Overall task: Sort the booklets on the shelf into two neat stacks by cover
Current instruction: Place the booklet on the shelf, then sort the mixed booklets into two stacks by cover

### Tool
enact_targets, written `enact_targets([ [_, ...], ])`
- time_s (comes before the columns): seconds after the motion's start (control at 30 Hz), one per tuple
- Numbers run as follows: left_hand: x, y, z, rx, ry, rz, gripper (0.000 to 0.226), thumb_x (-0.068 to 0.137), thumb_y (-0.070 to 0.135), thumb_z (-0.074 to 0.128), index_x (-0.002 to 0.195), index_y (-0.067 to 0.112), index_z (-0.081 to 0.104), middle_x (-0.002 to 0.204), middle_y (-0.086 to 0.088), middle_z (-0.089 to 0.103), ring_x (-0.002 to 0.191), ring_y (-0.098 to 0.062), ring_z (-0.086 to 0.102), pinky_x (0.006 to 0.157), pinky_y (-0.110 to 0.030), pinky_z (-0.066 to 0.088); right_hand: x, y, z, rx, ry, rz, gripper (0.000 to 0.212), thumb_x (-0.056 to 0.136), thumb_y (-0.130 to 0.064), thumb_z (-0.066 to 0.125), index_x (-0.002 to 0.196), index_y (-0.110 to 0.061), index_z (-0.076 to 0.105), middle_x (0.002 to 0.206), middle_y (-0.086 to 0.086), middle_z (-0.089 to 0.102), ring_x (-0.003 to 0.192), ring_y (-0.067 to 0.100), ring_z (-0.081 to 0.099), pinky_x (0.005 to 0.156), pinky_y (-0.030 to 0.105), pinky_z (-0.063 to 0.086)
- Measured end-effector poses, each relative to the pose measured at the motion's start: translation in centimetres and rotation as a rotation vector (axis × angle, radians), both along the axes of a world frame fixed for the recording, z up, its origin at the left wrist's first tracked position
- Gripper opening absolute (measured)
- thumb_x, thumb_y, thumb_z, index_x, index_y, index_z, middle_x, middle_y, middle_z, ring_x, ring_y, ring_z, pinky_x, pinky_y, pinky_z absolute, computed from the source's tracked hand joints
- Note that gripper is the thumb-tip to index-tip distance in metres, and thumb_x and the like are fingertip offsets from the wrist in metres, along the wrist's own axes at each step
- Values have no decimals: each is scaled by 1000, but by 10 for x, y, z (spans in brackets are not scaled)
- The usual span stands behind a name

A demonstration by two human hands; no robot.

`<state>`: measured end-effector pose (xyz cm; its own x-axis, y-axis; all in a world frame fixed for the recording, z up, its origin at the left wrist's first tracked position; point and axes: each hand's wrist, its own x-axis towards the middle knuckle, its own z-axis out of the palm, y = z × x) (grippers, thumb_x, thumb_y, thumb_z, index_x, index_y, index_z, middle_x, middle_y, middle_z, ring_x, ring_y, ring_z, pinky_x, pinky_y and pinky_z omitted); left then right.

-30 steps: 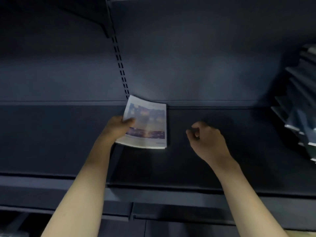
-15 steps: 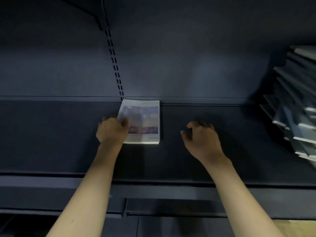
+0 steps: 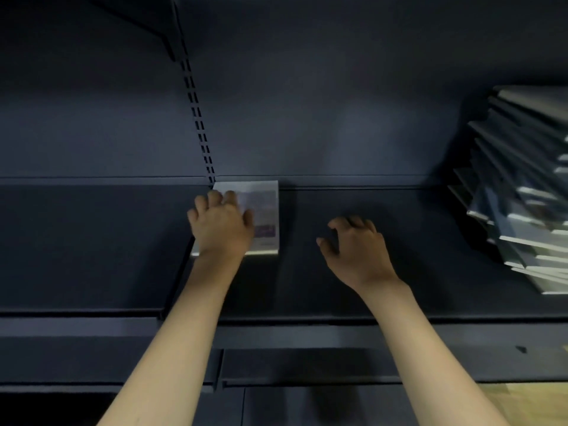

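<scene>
Our left hand (image 3: 219, 227) lies flat on top of a booklet (image 3: 262, 216), with the fingers straight and spread a little. We see the booklet flat on the dark shelf (image 3: 92, 247), pushed to the far back by the wall. Our right hand (image 3: 356, 247) is just to the right of the booklet, not touching it. Its fingers are loosely bent and hold nothing. Far to the right, a messy pile of booklets (image 3: 522, 192) leans on the shelf.
</scene>
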<state>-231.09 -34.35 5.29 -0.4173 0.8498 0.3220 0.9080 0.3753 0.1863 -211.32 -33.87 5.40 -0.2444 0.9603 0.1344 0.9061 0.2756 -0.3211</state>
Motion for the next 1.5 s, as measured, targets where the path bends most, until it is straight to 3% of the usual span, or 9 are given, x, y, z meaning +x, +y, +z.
enact_targets([
  [0.2, 56, -9, 14, 127, 53, -306, 44, 88, 39, 54, 121, 9, 56, 125, -14, 52, 118, -35, 42, 93, -44, 35, 18, -5, 12, 35, -12, -7, 47, 95, -43, 46, 136, -21, 43, 136, 1, 47, 128, 24, 37, 103, 36, 32],
  [0.5, 119, -5, 79, 293, 101, -457, 29, 85, 32, 60, 102, 9, 66, 104, -12, 65, 106, -36, 51, 82, -43, 37, 78, 2, 91, 341, 8, -31, 44, 91, -34, 55, 129, -11, 53, 133, 10, 51, 130, 30, 38, 108, 39, 33],
  [0.7, 187, 17, 131, 412, 110, -582, 34, 85, 38, 49, 98, 12, 67, 100, -9, 69, 104, -33, 55, 82, -39, 37, 143, 9, 141, 510, -21, -53, 49, 79, -37, 44, 115, -8, 61, 117, 15, 60, 116, 38, 50, 95, 43, 42],
  [0.97, 288, 49, 155, 335, 192, -603, 33, 91, 41, 48, 111, 18, 61, 112, -6, 65, 111, -31, 50, 87, -37, 34, 249, 23, 154, 496, -58, -92, 50, 77, -37, 48, 111, -4, 64, 110, 18, 63, 109, 40, 52, 90, 42, 43],
  [1.1, 325, 62, 162, 290, 258, -605, 32, 92, 43, 45, 107, 19, 60, 110, -5, 65, 110, -30, 51, 89, -37, 34, 290, 27, 155, 488, -52, -84, 51, 79, -39, 45, 114, -8, 63, 113, 13, 63, 113, 37, 51, 92, 40, 42],
  [1.27, 362, 93, 167, 308, 270, -618, 50, 97, 49, 28, 92, 12, 61, 100, -11, 65, 100, -31, 55, 84, -37, 38, 326, 32, 154, 475, -91, -94, 52, 82, -41, 41, 122, -11, 59, 123, 10, 59, 121, 34, 46, 97, 38, 38],
  [1.4, 384, 131, 174, 142, 209, -641, 50, 98, 47, 26, 102, 11, 60, 111, -12, 61, 103, -30, 54, 83, -37, 37, 342, 39, 154, 434, -162, -87, 45, 93, -41, 46, 132, -17, 48, 135, 4, 50, 130, 25, 36, 99, 33, 32],
  [1.5, 387, 156, 180, -26, 157, -662, 46, 95, 52, 33, 102, 12, 56, 98, -7, 56, 88, -23, 52, 75, -34, 37, 349, 42, 154, 432, -166, -86, 46, 93, -42, 44, 133, -19, 47, 136, 2, 48, 130, 24, 35, 100, 32, 31],
])
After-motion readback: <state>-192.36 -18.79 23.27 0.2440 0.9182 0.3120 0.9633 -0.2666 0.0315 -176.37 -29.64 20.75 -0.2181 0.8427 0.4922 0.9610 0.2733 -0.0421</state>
